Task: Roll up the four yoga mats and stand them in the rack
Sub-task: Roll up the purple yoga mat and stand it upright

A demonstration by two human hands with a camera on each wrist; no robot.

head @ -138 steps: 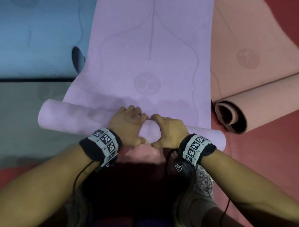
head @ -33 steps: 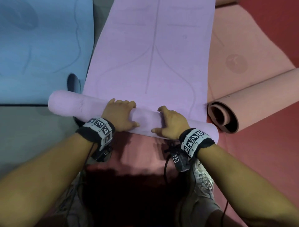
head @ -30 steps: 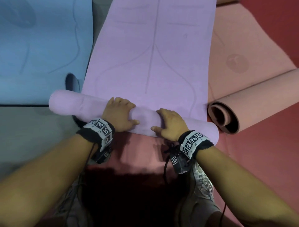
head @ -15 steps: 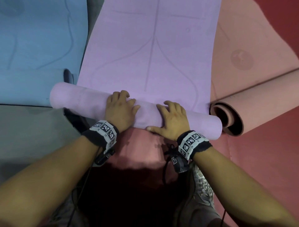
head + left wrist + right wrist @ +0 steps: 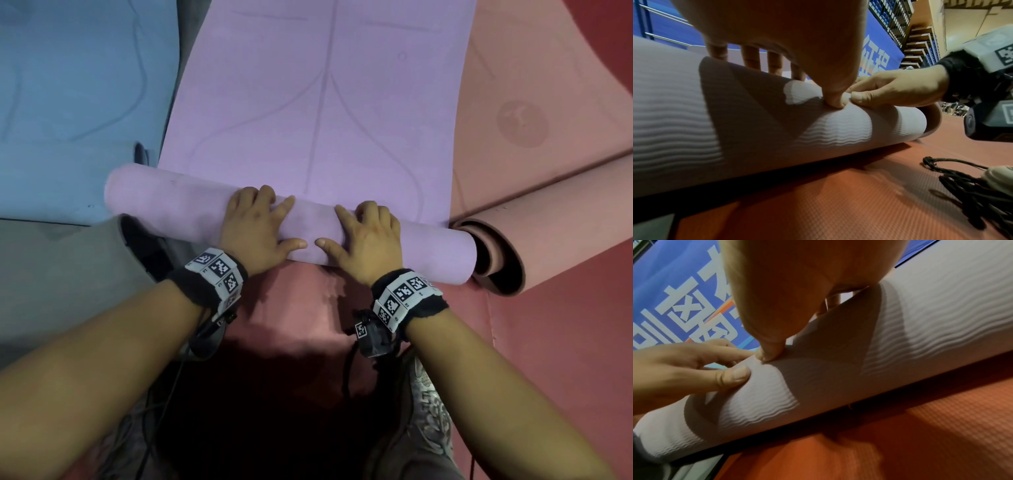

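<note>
Purple mat roll (image 5: 191, 205), left hand (image 5: 255, 233), right hand (image 5: 368, 240) pressing, fingers spread

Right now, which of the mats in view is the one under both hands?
The purple mat, in the middle. Both hands press its rolled part. The blue mat lies flat to its left, the pink mat sits partly rolled to its right, both untouched.
</note>
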